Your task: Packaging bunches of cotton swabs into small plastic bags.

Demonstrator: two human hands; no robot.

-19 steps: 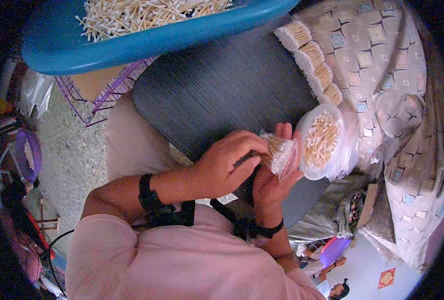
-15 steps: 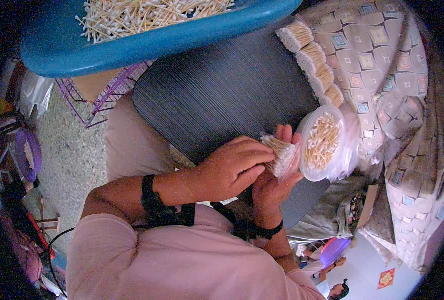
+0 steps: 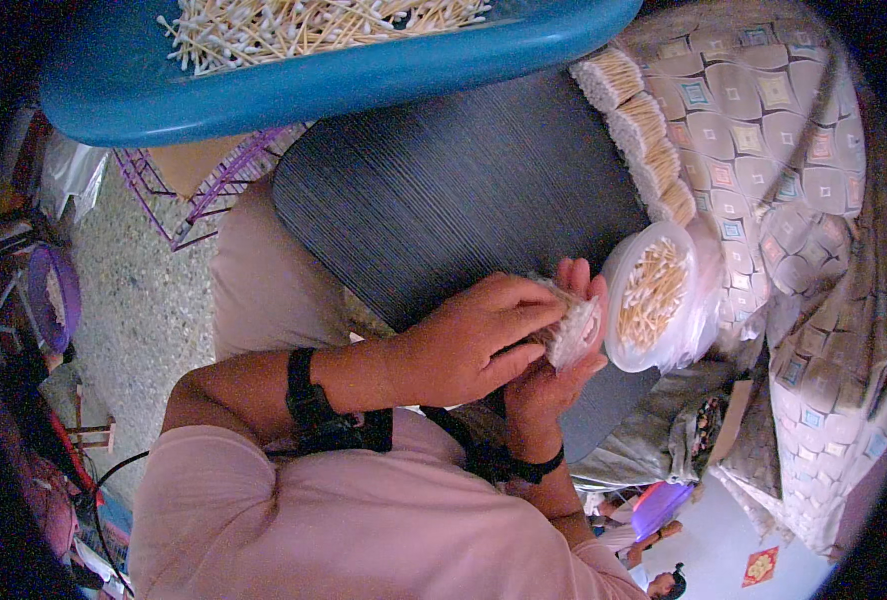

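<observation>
At about 3 o'clock from the centre of the head view, a cotton-swab bundle [image 3: 570,338] lies between the two hands, above the near side of the dark, ribbed table [image 3: 444,190]. The left hand [image 3: 484,335] pinches it from the 9 o'clock side, thumb apart from the curved fingers. The right hand [image 3: 554,385] cups it from beneath, thumb below and fingertips rising behind. Clear plastic seems to lie about the white tips; whether it encloses the whole bundle cannot be told.

Progress, judged from the layout: a row of gathered swab bundles [image 3: 649,130], set side by side along the table's edge between 1 and 2 o'clock, appears finished as far as gathering goes; the held bundle seems partway through handling, and plenty of swabs remain loose.

Containers: from 11 to 12 o'clock, a large blue tub [image 3: 344,118] bears a tangled heap of loose swabs [image 3: 324,35]. At 3 o'clock, just beside the right fingertips, a translucent white oval bowl [image 3: 632,358] holds further swabs [image 3: 654,290], many sharing one slant; crumpled clear plastic [image 3: 704,325] adjoins its outer side. At 9 o'clock stands a purple basket [image 3: 39,290], its pale contents indistinct.
</observation>
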